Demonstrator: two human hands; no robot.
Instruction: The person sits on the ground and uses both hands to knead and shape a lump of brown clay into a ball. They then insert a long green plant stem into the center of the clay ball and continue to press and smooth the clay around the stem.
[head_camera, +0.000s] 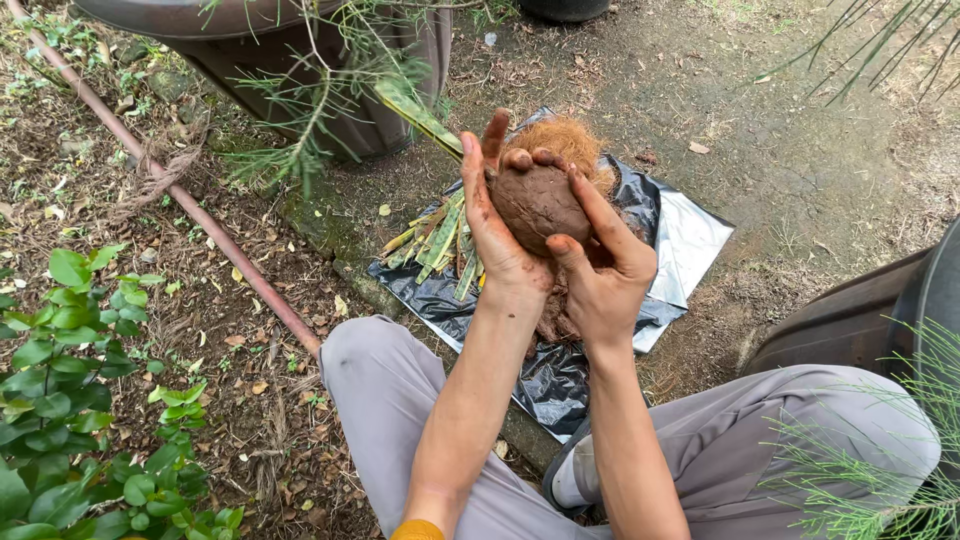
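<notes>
A brown ball of earth or coconut husk (537, 203) with orange fibres (562, 140) on its far side is held up between both my hands. My left hand (492, 225) cups its left side, fingers pointing away. My right hand (605, 258) wraps its right side and top, fingertips pressed on the ball. Below them lies a black plastic sheet (548, 378) on the ground, with several green and yellow cut stalks (438, 240) on it.
A rusty pipe (190, 210) runs diagonally across the left ground. A large dark pot (300, 60) with a needle-leaved plant stands behind, another dark pot (860, 320) at right. Leafy green shrub (70, 400) at lower left. My grey-trousered knees (390, 390) frame the sheet.
</notes>
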